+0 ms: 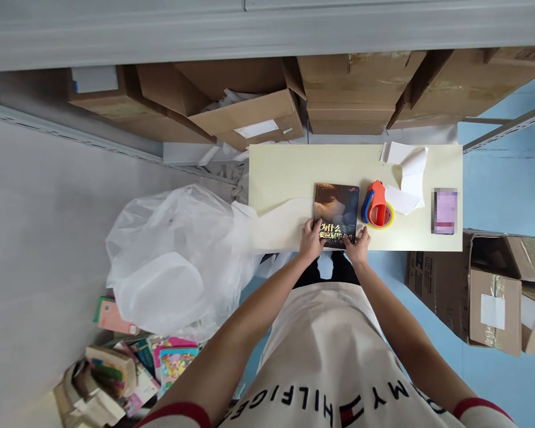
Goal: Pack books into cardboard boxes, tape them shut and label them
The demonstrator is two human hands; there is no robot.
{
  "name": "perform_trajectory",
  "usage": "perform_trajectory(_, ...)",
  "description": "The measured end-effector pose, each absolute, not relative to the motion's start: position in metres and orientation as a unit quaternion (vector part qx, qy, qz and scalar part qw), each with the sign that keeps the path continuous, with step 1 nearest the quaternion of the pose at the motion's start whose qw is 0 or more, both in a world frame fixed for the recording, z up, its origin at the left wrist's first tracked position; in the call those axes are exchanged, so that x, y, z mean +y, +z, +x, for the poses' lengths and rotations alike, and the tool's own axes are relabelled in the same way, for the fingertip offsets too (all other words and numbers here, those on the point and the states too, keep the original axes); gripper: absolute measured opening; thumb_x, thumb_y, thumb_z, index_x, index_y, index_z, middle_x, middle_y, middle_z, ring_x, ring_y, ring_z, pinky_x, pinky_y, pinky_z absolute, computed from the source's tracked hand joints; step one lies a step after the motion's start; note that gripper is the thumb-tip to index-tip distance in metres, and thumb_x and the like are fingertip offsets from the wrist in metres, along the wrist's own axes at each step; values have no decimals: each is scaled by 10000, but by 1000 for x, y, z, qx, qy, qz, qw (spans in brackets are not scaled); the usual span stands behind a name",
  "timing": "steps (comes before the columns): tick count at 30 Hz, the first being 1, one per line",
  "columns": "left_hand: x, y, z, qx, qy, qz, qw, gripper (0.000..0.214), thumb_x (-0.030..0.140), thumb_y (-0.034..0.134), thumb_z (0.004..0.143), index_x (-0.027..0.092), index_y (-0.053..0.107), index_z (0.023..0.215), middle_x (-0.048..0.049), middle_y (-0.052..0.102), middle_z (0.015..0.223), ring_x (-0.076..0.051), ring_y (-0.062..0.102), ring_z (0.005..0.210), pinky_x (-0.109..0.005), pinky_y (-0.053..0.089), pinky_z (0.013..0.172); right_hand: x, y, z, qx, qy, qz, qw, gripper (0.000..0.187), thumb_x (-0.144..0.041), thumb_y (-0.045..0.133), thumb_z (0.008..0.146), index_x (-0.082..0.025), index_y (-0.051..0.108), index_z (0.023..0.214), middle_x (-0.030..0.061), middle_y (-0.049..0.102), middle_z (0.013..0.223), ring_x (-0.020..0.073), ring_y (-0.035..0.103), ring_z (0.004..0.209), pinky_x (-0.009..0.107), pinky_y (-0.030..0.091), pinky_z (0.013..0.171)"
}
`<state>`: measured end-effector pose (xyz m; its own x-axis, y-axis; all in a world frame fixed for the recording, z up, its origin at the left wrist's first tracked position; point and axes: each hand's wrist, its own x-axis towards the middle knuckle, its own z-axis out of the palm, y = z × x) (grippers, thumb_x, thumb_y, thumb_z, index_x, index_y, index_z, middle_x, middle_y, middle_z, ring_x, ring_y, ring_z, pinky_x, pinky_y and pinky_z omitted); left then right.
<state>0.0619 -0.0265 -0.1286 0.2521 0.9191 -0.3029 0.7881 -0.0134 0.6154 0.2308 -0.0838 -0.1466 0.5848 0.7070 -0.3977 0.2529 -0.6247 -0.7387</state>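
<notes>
A dark-covered book with gold lettering lies flat near the front edge of a small cream table. My left hand grips the book's near left corner, fingers curled over the cover. My right hand holds the near right corner the same way. A white plastic mailing bag lies flat on the table just left of the book. An orange and blue tape dispenser with a yellow roll stands just right of the book.
White paper slips and a small pink item lie on the table's right side. Open cardboard boxes stand behind it, more boxes at right. A large clear plastic bag and a heap of colourful books sit at left.
</notes>
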Motion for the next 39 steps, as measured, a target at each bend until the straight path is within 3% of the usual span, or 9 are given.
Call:
perform_trajectory(2, -27, -129, 62, 607, 90, 701, 363, 726, 95, 727, 736, 192, 474, 1410, -172, 424, 1385, -378, 450, 1316, -547, 399, 1104, -73, -142, 235, -217, 410, -819, 337, 750, -392, 660, 653, -167, 450, 1337, 123, 628, 1104, 261, 638, 950, 420, 522, 838)
perform_trajectory(5, -25, -130, 61, 610, 92, 690, 377, 731, 92, 727, 729, 206, 478, 1407, -158, 444, 1362, -370, 457, 1302, -554, 399, 1099, -58, -131, 243, -186, 459, -797, 347, 470, -414, 672, 590, -197, 604, 1001, 52, 681, 869, 242, 650, 813, 382, 516, 755)
perform_trajectory(9, -24, -130, 57, 618, 105, 675, 390, 735, 86, 722, 698, 184, 496, 1391, -163, 449, 1357, -371, 449, 1310, -555, 375, 1123, -50, -113, 239, -199, 476, -776, 362, 320, -408, 677, 557, -226, 560, 793, 22, 679, 766, 222, 635, 742, 359, 501, 703)
perform_trajectory(16, -20, -130, 89, 547, 167, 648, 503, 799, 120, 706, 663, 185, 463, 1421, -137, 476, 1383, -310, 470, 1320, -474, 383, 1151, -60, -65, 243, -252, 421, -764, 420, 336, -402, 661, 668, -222, 514, 912, 25, 672, 872, 193, 619, 769, 358, 495, 748)
perform_trajectory(19, -12, -125, 110, 534, 168, 627, 542, 725, 96, 683, 667, 182, 526, 1370, -136, 467, 1422, -320, 442, 1354, -470, 372, 1156, -64, -45, 256, -294, 367, -793, 388, 328, -393, 664, 705, -228, 513, 944, 46, 668, 908, 212, 619, 791, 370, 488, 752)
perform_trajectory(23, -3, -101, 108, 534, 223, 555, 598, 495, 208, 608, 827, 208, 575, 1320, -131, 446, 1457, -301, 505, 1298, -434, 475, 1046, -64, -33, 248, -346, 295, -830, 322, 317, -380, 650, 722, -233, 499, 959, 58, 643, 922, 229, 604, 806, 385, 488, 755)
perform_trajectory(27, 1, -67, 86, 465, 306, 498, 665, 482, 412, 558, 931, 225, 529, 1374, -114, 555, 1375, -228, 639, 1089, -349, 539, 921, -55, -31, 210, -428, 314, -784, 320, 308, -350, 632, 743, -226, 504, 994, 52, 621, 938, 223, 597, 845, 399, 512, 794)
perform_trajectory(32, 8, -46, 53, 511, 313, 482, 639, 469, 499, 530, 943, 219, 566, 1318, -77, 690, 1130, -205, 660, 1001, -328, 538, 890, -42, -44, 171, -514, 435, -668, 317, 498, -383, 677, 748, -218, 530, 1194, 111, 580, 1149, 247, 593, 992, 394, 556, 746)
perform_trajectory(39, 21, -81, 9, 621, 256, 483, 562, 306, 478, 542, 929, 202, 673, 942, -54, 685, 911, -216, 635, 958, -337, 509, 871, -34, -90, 158, -592, 472, -601, 255, 564, -456, 764, 735, -278, 611, 1248, 106, 549, 1249, 318, 480, 1303, 567, 416, 1085)
